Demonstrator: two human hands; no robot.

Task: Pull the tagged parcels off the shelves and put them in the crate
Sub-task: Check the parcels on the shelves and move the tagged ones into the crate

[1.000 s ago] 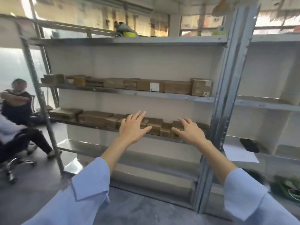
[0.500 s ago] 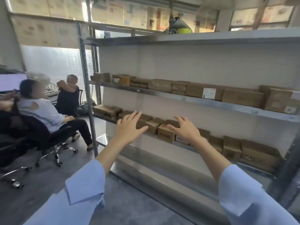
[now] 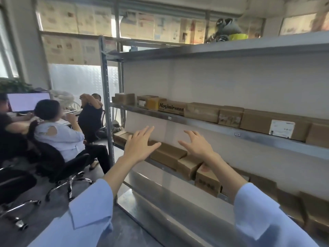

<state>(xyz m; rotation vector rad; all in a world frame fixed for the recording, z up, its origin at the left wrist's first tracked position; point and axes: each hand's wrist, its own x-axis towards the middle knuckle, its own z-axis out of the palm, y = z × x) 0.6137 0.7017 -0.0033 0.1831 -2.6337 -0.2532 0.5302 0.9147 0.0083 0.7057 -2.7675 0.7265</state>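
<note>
Before steel shelf, cardboard parcels; both hands empty, splayed.

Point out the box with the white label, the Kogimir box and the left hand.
Box with the white label (image 3: 258, 124): head view, bare cardboard front.
Kogimir box (image 3: 171, 108): head view, printed front.
Left hand (image 3: 138, 147): head view, back of hand.

both arms outstretched; left hand and right hand empty, fingers spread.
</note>
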